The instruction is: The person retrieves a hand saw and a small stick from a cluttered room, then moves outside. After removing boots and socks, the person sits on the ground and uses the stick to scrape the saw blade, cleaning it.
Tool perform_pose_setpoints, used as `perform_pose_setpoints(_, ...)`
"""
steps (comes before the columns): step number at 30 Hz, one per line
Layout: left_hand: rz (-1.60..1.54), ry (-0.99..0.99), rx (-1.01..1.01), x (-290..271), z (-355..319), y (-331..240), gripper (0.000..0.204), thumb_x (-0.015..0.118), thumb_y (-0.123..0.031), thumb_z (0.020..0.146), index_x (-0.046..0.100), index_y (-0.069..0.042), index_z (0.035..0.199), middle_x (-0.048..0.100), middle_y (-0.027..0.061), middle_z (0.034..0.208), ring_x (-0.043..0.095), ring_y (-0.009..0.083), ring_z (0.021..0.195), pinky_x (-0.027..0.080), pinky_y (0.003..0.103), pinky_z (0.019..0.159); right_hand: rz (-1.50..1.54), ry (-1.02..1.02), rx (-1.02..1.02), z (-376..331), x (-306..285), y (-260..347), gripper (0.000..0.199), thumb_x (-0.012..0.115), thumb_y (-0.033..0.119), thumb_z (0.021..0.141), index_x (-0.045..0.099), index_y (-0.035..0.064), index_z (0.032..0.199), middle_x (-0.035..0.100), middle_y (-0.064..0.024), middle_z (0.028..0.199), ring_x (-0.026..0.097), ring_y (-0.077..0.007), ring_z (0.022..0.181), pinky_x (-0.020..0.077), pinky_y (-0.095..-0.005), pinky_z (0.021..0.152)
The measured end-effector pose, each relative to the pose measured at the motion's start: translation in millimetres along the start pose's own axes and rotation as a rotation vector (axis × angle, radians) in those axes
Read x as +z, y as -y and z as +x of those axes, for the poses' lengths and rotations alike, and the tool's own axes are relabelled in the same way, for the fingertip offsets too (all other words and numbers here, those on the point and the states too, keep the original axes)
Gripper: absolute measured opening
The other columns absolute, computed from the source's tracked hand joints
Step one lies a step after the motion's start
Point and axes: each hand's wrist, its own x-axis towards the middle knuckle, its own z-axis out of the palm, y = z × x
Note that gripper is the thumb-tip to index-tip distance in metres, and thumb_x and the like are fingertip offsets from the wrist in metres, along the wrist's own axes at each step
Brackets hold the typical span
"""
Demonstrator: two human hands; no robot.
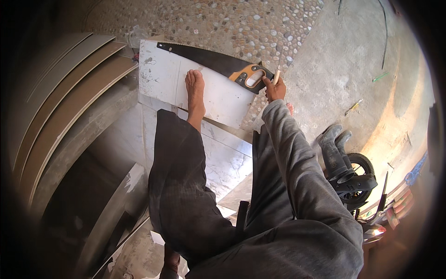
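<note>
Far left, curved sheets [69,93] lean stacked on edge. Low in the middle, a brownish shape [171,262] at the lower edge may be the left hand. It is too dark and cropped to tell, so its grip cannot be judged.

Next comes the white board [162,76], lying flat on the pebbled floor, with a bare foot [195,90] pressing it down near its far edge. The saw [204,56] lies flat along that far edge, teeth away from the person, its orange handle [251,76] at the right end.

Just beside the handle, the right hand [275,90] has its fingers pressed together around a thin pale stick [277,74], which points away. The knuckles touch or nearly touch the handle.

To the right, well apart, stand dark boots [337,153] and a wheel [362,169].

The work looks to be between marking and cutting, with the board pinned and the saw at rest. Taking up the saw would call for freeing those fingers of the stick and keeping the foot firm.
</note>
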Motion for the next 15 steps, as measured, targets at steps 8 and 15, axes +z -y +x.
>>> perform_pose_setpoints(8, -0.047, -0.568, 0.169, -238, 153, -10, 0.015, 0.061, -0.012, 0.086, 0.065, 0.000, 0.095, 0.067, 0.0091, 0.084, 0.063, 0.0163, 0.077, 0.050, 0.030, 0.071, 0.185, -0.042, 0.082, -7, 0, 18, 0.029, 0.070, 0.023, 0.083, 0.061, 0.0017, 0.100, 0.060, -0.0033, 0.071, 0.051, -0.0094, 0.052, 0.0418, -0.0263, 0.046)
perform_pose_setpoints(15, 0.291, -1.113, 0.393, -388, 389, -129, 0.073, 0.071, -0.027, 0.079, 0.037, -0.001, 0.139, 0.036, 0.0260, 0.140, 0.037, 0.0380, 0.130, 0.033, 0.043, 0.107, 0.222, -0.056, 0.190, -19, 8, 28, 0.031, 0.067, 0.026, 0.088, 0.057, 0.0022, 0.104, 0.056, -0.0012, 0.065, 0.048, -0.0086, 0.044, 0.0365, -0.0231, 0.039)
